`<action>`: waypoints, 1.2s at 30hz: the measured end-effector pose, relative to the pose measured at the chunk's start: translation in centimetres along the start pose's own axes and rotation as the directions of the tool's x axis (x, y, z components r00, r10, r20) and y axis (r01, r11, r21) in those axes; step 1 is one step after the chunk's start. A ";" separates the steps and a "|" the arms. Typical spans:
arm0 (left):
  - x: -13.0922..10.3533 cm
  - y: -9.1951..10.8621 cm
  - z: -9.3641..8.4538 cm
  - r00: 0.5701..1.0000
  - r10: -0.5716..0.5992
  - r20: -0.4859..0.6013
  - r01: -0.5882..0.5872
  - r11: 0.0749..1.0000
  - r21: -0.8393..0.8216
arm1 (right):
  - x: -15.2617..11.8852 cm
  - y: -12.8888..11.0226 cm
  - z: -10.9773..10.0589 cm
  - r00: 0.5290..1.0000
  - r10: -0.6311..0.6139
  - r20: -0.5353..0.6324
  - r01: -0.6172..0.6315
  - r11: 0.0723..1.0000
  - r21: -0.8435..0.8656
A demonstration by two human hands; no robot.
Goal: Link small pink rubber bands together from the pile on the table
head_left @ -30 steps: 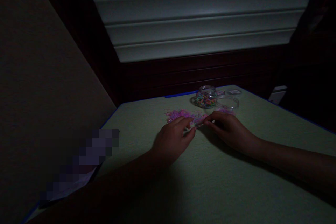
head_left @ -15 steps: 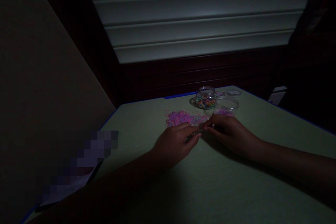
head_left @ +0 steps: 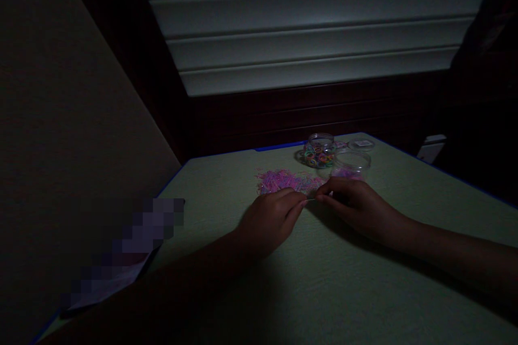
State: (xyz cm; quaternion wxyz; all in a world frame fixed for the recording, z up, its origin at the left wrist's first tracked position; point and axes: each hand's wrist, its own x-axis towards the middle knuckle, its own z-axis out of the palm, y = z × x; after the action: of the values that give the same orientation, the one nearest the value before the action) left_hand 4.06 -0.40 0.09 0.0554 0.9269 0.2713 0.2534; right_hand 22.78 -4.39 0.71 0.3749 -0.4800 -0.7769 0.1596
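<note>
A thin band is pinched between the fingertips of the left hand and the right hand, stretched sideways just above the table. A pink pile of bands lies just beyond, nearer the left hand.

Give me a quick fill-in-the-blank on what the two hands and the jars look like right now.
1. The left hand and right hand meet fingertip to fingertip just in front of a loose pile of ____ bands.
2. The far jar holds ____ bands.
3. The near jar stands closest to the ____ hand.

Missing words: pink; multicoloured; right
</note>
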 end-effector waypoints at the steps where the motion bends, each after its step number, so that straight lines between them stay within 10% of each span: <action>1: 0.0 0.0 0.0 1.000 -0.001 0.001 0.001 1.000 0.005 | 0.0 0.0 0.0 1.000 0.003 -0.002 -0.003 1.000 0.002; 24: -0.2 -0.3 0.2 0.999 0.027 -0.046 -0.026 0.999 0.023 | 0.3 -0.2 0.1 0.979 0.194 0.061 -0.201 0.967 0.156; 36: -0.2 -0.3 0.3 0.999 0.018 -0.036 -0.018 1.000 0.006 | -0.1 -0.1 -0.1 0.993 0.097 0.063 -0.102 0.991 0.085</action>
State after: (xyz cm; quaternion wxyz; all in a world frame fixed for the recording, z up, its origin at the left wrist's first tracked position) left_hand 3.90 -0.23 -0.31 0.0457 0.9248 0.2645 0.2697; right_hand 22.82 -4.51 0.82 0.3644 -0.4963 -0.7548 0.2261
